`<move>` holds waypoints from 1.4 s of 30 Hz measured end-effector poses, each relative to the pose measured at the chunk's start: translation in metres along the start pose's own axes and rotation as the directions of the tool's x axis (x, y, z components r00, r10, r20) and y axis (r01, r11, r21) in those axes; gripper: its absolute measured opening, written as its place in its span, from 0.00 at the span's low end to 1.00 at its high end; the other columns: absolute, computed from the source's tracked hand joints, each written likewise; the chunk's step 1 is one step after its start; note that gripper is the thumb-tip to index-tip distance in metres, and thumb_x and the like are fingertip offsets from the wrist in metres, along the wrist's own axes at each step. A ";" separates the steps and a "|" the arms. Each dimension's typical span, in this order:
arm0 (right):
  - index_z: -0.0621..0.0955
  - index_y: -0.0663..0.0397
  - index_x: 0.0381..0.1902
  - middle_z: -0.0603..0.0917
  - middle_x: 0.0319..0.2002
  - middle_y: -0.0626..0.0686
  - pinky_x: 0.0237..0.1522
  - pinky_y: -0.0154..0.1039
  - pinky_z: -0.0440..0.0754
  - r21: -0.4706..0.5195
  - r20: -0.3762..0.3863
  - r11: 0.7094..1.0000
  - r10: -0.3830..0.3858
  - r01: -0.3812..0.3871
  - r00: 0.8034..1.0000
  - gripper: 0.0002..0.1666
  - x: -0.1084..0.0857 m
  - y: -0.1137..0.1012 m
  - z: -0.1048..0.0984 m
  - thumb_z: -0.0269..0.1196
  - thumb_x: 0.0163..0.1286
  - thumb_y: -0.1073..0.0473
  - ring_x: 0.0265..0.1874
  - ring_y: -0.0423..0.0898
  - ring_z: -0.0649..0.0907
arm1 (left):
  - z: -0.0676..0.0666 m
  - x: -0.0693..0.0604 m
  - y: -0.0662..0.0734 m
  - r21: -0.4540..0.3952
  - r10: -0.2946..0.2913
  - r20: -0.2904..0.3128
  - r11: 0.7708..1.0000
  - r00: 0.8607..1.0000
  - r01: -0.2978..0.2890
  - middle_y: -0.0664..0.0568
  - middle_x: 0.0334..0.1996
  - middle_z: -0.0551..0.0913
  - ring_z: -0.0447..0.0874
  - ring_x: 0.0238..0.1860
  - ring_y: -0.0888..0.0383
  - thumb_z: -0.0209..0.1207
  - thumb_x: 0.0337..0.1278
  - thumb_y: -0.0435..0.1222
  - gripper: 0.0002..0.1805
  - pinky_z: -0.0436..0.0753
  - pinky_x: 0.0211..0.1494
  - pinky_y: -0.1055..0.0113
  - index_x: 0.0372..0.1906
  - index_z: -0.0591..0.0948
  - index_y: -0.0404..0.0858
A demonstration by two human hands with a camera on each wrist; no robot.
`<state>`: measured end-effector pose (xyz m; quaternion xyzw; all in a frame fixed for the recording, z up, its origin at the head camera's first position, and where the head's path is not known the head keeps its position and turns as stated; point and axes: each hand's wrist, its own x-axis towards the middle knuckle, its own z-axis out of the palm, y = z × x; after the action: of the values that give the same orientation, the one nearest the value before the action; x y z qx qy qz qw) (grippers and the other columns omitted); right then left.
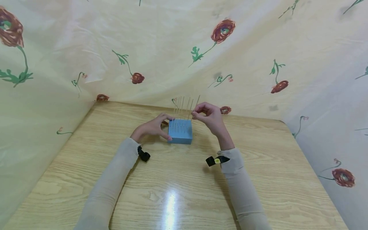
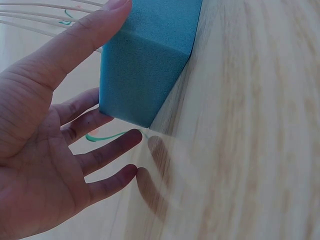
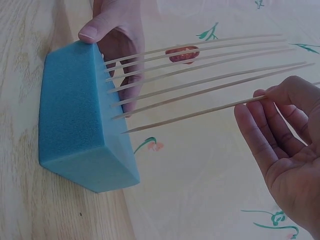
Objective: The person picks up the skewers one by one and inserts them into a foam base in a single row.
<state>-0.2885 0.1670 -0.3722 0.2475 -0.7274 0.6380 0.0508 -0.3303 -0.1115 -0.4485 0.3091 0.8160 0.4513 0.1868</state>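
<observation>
A blue foam block dotted with small holes sits on the table. Several thin wooden skewers stand in a row along its far edge. My left hand holds the block from the left, thumb at the near corner and index finger at the far one; its other fingers spread apart in the left wrist view. With thumb and fingertips, my right hand pinches another skewer beyond the block's far right corner. That skewer's pointed tip meets the holed face; whether it has entered a hole I cannot tell.
The wood-grain table extends around the block. Behind it and at both sides hangs a pale cloth printed with red flowers, close to the table's far edge.
</observation>
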 end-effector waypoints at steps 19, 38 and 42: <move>0.80 0.74 0.40 0.86 0.35 0.52 0.41 0.40 0.90 -0.029 0.005 1.000 -0.005 0.005 1.000 0.11 0.001 0.003 0.001 0.69 0.66 0.69 0.36 0.51 0.87 | 0.000 -0.001 0.002 0.008 0.000 0.002 1.000 1.000 0.000 0.43 0.73 0.59 0.63 0.73 0.41 0.79 0.46 0.37 0.52 0.68 0.77 0.48 0.76 0.63 0.39; 0.81 0.71 0.38 0.85 0.36 0.55 0.40 0.45 0.91 -0.068 0.017 0.998 -0.007 0.008 1.000 0.08 0.002 0.005 0.003 0.68 0.68 0.68 0.36 0.57 0.87 | -0.001 -0.001 0.003 0.016 -0.024 0.001 1.000 1.000 0.024 0.45 0.73 0.59 0.62 0.73 0.43 0.80 0.45 0.39 0.52 0.66 0.77 0.47 0.76 0.64 0.43; 0.81 0.72 0.38 0.85 0.35 0.54 0.39 0.40 0.91 -0.069 0.019 0.998 -0.008 0.009 1.000 0.08 0.001 0.004 0.003 0.68 0.68 0.69 0.35 0.54 0.87 | -0.001 -0.001 0.003 0.009 -0.030 0.005 0.999 1.000 0.030 0.47 0.73 0.59 0.61 0.74 0.44 0.80 0.45 0.39 0.52 0.66 0.77 0.47 0.76 0.64 0.44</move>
<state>-0.2905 0.1637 -0.3755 0.2548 -0.7482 0.6101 0.0551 -0.3289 -0.1119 -0.4452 0.2987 0.8222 0.4438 0.1944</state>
